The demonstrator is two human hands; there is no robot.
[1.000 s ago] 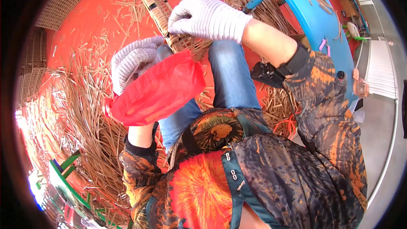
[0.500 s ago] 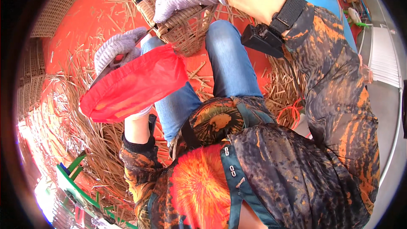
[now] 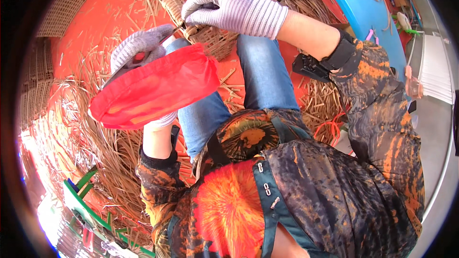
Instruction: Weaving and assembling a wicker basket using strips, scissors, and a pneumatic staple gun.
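Bending over the wicker basket [image 3: 213, 42]: a person in blue jeans [image 3: 265, 76] and a dark, orange-patterned top; the basket sits just beyond and between the knees.
Right hand [image 3: 234, 8]: in a ribbed pale lilac glove, fingers bent, thumb near the fingertips, right over the basket's edge; whether they pinch a strand cannot be told.
Left hand [image 3: 138, 51]: in a matching glove, fingers curled, just left of the basket; their grip cannot be made out.
Thin dark piece [image 3: 177, 29]: between the left fingertips and the basket's edge, its kind too small to tell.
Red cloth [image 3: 158, 88]: in front of the left wrist, partly hiding it.
Surroundings: loose dry strips [image 3: 119, 155] on a red floor [image 3: 107, 14]; a blue table [image 3: 356, 2], upper right.
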